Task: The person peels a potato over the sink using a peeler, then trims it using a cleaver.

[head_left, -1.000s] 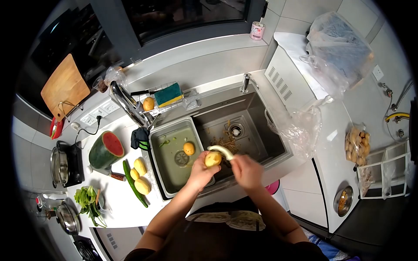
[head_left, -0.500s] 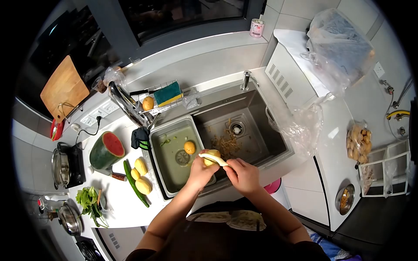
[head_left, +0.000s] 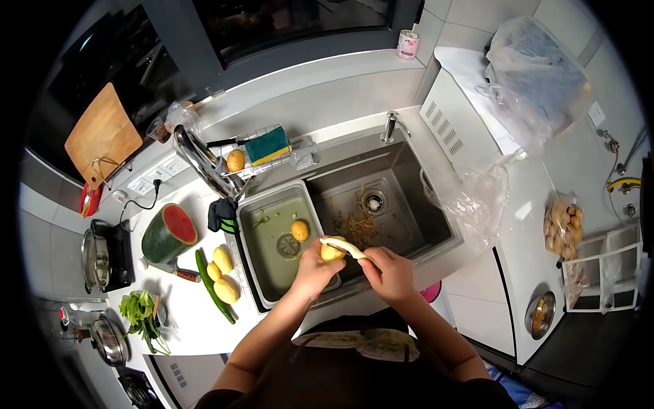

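My left hand is closed around a partly peeled potato, held above the front of the sink. My right hand grips a cream-coloured peeler, whose far end lies over the potato. Below, an unpeeled potato sits in the shallow water of the metal basin. Brown peelings are scattered around the drain of the deeper sink. Several peeled potatoes lie on the counter to the left, beside a long green vegetable.
A cut watermelon and leafy greens occupy the left counter. Behind the basin stands a wire rack with a sponge. To the right are a plastic bag, a bagged pile of potatoes and a metal bowl.
The whole view has shifted slightly. Both hands still hold the potato and peeler, and the peeler has tilted a little against the potato.
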Demonstrator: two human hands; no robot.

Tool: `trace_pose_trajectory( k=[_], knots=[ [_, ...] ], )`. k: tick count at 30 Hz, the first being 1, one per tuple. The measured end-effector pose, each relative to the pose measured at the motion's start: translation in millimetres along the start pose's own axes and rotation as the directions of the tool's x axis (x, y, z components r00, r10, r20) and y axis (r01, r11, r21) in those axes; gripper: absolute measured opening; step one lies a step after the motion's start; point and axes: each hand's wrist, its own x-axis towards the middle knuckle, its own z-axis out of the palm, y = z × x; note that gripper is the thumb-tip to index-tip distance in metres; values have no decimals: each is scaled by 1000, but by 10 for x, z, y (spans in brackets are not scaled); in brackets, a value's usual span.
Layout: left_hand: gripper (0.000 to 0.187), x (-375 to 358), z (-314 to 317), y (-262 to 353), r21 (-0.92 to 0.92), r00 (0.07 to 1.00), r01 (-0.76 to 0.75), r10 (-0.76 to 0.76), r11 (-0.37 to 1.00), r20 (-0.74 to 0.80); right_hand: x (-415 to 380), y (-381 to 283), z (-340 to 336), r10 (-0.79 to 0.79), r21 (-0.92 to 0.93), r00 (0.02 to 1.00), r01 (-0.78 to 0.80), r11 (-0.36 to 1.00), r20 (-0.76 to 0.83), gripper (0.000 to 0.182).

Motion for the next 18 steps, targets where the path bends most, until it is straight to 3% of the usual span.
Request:
trace_pose_trajectory(
  k=[1,4,10,12,13,15,17,18],
  knots=[
    [39,-7,5,12,-84,1000,9,-8,996,14,4,-6,6,1,1,1000,-1,1000,-1,12],
    [40,11,4,52,-45,999,32,-32,998,7,5,-56,24,-45,13,999,46,999,-13,12],
    [47,68,-32,-114,-9,997,-79,79,997,4,-22,106,38,77,53,997,-78,996,21,13],
    [47,10,-31,-51,-19,999,-52,52,998,9,15,412,8,161,-175,984,-172,969,-74,13],
    [48,-13,-33,-4,-31,1000,-28,29,999,8,14,439,-21,156,-177,985,-167,970,-76,13],
    [47,-1,-48,24,-41,999,-40,39,998,-16,32,410,-109,249,-56,959,-259,964,-135,13],
    [45,9,-81,41,-156,995,99,-94,983,42,54,106,-96,279,-17,956,-282,959,-93,13],
    [45,22,-68,65,-151,995,96,-90,984,48,78,3,-71,197,29,978,-195,980,-63,13]
  ],
)
